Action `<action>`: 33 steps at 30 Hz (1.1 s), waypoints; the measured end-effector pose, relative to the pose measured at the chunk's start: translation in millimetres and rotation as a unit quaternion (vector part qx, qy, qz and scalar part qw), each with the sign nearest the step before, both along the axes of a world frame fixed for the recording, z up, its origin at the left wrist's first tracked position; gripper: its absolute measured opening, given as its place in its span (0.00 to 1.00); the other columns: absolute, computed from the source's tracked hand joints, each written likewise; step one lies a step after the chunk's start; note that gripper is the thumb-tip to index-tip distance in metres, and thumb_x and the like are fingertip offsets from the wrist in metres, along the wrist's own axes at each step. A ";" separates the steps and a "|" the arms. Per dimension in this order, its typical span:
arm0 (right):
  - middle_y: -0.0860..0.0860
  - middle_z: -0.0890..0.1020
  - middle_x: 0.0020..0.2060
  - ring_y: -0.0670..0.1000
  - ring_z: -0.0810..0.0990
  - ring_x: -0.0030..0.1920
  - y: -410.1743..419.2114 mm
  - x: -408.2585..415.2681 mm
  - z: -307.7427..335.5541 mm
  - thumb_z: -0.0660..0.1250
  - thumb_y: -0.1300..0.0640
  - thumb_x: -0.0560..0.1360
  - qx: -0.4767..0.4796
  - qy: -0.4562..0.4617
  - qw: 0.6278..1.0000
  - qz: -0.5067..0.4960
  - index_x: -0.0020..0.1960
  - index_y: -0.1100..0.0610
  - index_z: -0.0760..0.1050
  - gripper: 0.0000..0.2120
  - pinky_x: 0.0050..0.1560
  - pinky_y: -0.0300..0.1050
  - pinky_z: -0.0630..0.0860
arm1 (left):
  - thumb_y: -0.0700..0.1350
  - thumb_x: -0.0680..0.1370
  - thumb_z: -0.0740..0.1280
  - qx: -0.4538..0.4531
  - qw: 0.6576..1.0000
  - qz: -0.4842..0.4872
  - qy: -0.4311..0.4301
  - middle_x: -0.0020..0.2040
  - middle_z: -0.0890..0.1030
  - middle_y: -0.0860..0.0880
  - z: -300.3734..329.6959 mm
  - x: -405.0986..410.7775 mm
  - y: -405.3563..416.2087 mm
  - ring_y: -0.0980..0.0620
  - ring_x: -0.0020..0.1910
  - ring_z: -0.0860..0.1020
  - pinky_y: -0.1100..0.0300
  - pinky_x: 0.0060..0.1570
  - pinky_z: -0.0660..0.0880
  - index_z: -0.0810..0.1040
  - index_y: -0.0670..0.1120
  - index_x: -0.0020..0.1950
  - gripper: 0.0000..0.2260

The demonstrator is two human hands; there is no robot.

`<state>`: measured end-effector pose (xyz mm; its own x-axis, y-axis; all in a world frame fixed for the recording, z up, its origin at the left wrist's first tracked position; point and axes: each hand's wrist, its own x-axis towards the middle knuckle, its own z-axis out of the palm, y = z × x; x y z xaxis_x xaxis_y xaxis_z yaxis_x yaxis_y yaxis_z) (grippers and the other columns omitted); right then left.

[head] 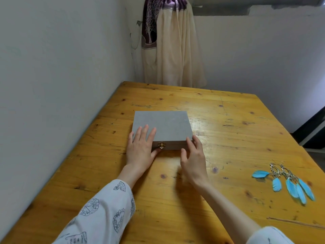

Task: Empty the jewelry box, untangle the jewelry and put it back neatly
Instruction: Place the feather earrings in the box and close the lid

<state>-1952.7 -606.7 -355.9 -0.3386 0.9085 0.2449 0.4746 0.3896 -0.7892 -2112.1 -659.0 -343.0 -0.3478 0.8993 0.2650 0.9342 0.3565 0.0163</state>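
Centrally, the closed jewelry box (161, 125) is pressed by the flat left hand (140, 148); its near right corner is touched by the relaxed right hand (193, 160). Feather earrings (288, 182) lie well right.

From my feed the room is evenly and softly lit, fairly bright, with no harsh shadows. A pale sheen of glare sits on the wooden table (219, 124) right of centre, so the light seems to come from the upper right. Faint shadows lie under the hands at lower centre. The wide lens bends the walls and table edges toward the frame borders. The right hand (193, 159) looks slightly motion-blurred; the rest is reasonably sharp.
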 end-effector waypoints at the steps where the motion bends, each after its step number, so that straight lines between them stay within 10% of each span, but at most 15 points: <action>1: 0.54 0.60 0.73 0.51 0.59 0.73 1.9 -1.3 1.8 0.59 0.61 0.78 -0.021 0.030 0.999 -0.010 0.72 0.61 0.61 0.23 0.73 0.49 0.60 | 0.60 0.77 0.56 -0.002 1.000 -0.005 0.008 0.77 0.51 0.47 1.2 0.1 -1.2 0.48 0.75 0.50 0.51 0.72 0.46 0.48 0.52 0.76 0.31; 8: 0.53 0.57 0.74 0.51 0.57 0.74 34.4 -27.0 9.6 0.62 0.59 0.77 -0.059 0.025 0.998 0.025 0.74 0.58 0.58 0.27 0.73 0.52 0.59 | 0.55 0.69 0.71 0.047 0.996 -0.007 0.073 0.62 0.77 0.44 0.1 -10.4 -12.7 0.44 0.56 0.76 0.50 0.55 0.72 0.73 0.50 0.65 0.26; 14: 0.50 0.60 0.72 0.53 0.69 0.57 56.1 -80.2 9.3 0.65 0.55 0.74 -0.080 0.013 0.993 0.087 0.70 0.60 0.59 0.28 0.66 0.53 0.67 | 0.51 0.66 0.73 0.071 0.993 0.016 0.089 0.52 0.79 0.46 4.0 -31.4 -27.6 0.44 0.46 0.76 0.53 0.43 0.74 0.76 0.51 0.60 0.23; 20: 0.55 0.66 0.70 0.51 0.64 0.70 57.5 -142.6 8.2 0.66 0.59 0.75 -0.094 0.054 0.987 0.116 0.69 0.59 0.63 0.25 0.69 0.46 0.63 | 0.52 0.68 0.70 0.093 0.989 0.057 0.103 0.45 0.77 0.47 6.5 -67.9 -43.7 0.46 0.42 0.74 0.54 0.39 0.71 0.77 0.50 0.58 0.20; 29: 0.57 0.80 0.53 0.55 0.77 0.54 54.6 -204.6 15.1 0.59 0.61 0.76 -0.072 0.051 0.990 0.114 0.54 0.60 0.76 0.11 0.54 0.49 0.71 | 0.56 0.75 0.53 0.063 0.995 0.056 0.047 0.59 0.75 0.41 -1.3 -101.8 -41.4 0.41 0.61 0.73 0.47 0.62 0.69 0.68 0.50 0.68 0.23; 33: 0.56 0.79 0.56 0.55 0.77 0.55 49.2 -217.9 19.7 0.56 0.60 0.79 -0.107 0.077 0.978 0.159 0.62 0.60 0.71 0.13 0.57 0.53 0.74 | 0.59 0.76 0.53 0.052 0.996 0.062 0.035 0.66 0.71 0.40 -3.4 -108.7 -40.9 0.42 0.67 0.69 0.48 0.67 0.63 0.66 0.49 0.70 0.25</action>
<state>-2170.6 -557.5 -336.2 -0.5872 0.7988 0.1309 0.2246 0.3162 -0.9217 -2220.8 -699.9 -346.4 -0.4322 0.8169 0.3818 0.8831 0.4692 -0.0042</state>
